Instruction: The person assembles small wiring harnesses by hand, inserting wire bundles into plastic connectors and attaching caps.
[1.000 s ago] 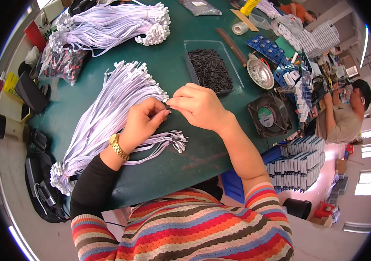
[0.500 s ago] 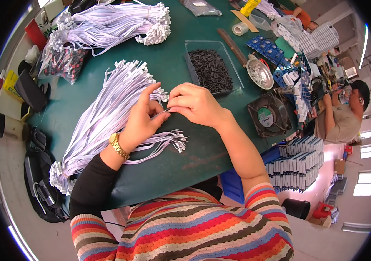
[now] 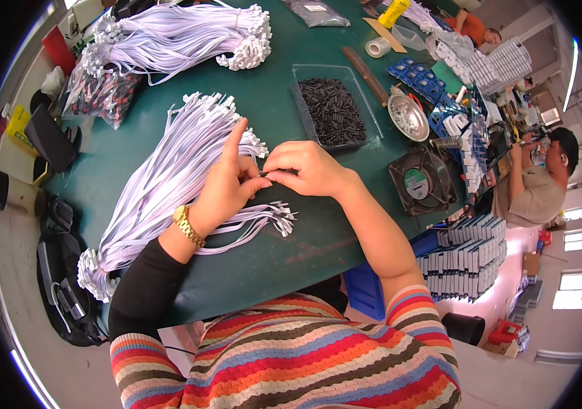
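Note:
My left hand point(image 3: 228, 176), with a gold watch at the wrist, is pinched at thumb and bent fingers while its index finger points up. My right hand point(image 3: 308, 169) meets it fingertip to fingertip, closed in a pinch. Between them shows a tiny dark piece point(image 3: 263, 175), much like the short black tubes point(image 3: 332, 112) in the clear tray; what else the left fingers grip is hidden. Under and beside my left hand lies a bundle of white flat cables point(image 3: 161, 170) with white end connectors. Several loose cable ends point(image 3: 278, 217) stick out below my hands.
More cable bundles point(image 3: 175, 37) lie at the far left, next to a bag of red and black parts point(image 3: 100, 97). Right of the tray rim point(image 3: 294, 88) are a metal bowl point(image 3: 408, 117), a black fan point(image 3: 424, 178) and blue racks point(image 3: 410, 71). Two people work at the far right.
My right hand has shifted slightly, its fingers lower and more closed around the small dark piece. My left index finger is straighter. The two hands remain together at the same spot.

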`<move>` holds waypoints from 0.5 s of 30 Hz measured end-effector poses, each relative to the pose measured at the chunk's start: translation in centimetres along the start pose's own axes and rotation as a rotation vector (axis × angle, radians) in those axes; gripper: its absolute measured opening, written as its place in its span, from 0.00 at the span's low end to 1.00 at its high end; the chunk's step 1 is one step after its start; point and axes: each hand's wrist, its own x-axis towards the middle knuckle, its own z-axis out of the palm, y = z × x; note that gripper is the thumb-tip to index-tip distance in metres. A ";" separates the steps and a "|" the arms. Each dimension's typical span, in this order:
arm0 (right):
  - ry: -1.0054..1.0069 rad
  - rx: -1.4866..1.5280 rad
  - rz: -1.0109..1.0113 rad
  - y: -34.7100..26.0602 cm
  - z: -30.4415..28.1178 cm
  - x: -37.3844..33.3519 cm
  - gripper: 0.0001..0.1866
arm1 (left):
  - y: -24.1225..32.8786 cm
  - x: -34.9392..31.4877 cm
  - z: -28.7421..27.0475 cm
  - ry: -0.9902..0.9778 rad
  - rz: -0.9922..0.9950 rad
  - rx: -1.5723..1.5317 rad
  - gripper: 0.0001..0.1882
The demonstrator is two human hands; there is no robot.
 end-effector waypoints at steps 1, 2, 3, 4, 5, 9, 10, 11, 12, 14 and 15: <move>-0.001 0.001 0.001 0.1 0.2 0.0 0.06 | -0.1 0.0 0.0 0.001 0.015 0.020 0.53; 0.028 -0.007 -0.017 0.3 0.4 0.1 0.06 | -0.2 0.0 0.0 0.002 0.030 0.041 0.53; 0.057 -0.014 -0.033 0.4 0.5 0.1 0.06 | -0.2 0.0 0.0 0.002 0.028 0.040 0.53; 0.057 -0.012 -0.032 0.4 0.6 0.1 0.06 | -0.3 0.0 0.0 0.010 0.024 0.045 0.54; 0.054 -0.011 0.021 0.3 0.6 0.2 0.05 | -0.3 0.0 0.0 0.017 0.021 0.050 0.54; 0.078 0.036 0.101 0.0 0.7 0.2 0.04 | -0.2 0.0 0.0 0.002 0.054 0.113 0.55; 0.080 0.037 0.104 -0.1 0.6 0.2 0.04 | -0.3 0.0 0.1 0.022 0.077 0.098 0.52; 0.071 0.040 0.120 -0.2 0.5 0.2 0.04 | -0.3 0.0 0.2 0.042 0.102 0.084 0.49; 0.063 0.044 0.136 -0.3 0.4 0.2 0.04 | -0.1 0.0 0.2 0.039 0.103 0.085 0.49; 0.064 0.076 0.126 -0.2 0.7 0.1 0.04 | 0.4 0.0 0.0 -0.014 0.101 0.217 0.36; 0.062 0.108 0.114 -0.1 0.9 0.1 0.04 | 0.1 0.0 0.0 -0.015 0.102 0.219 0.36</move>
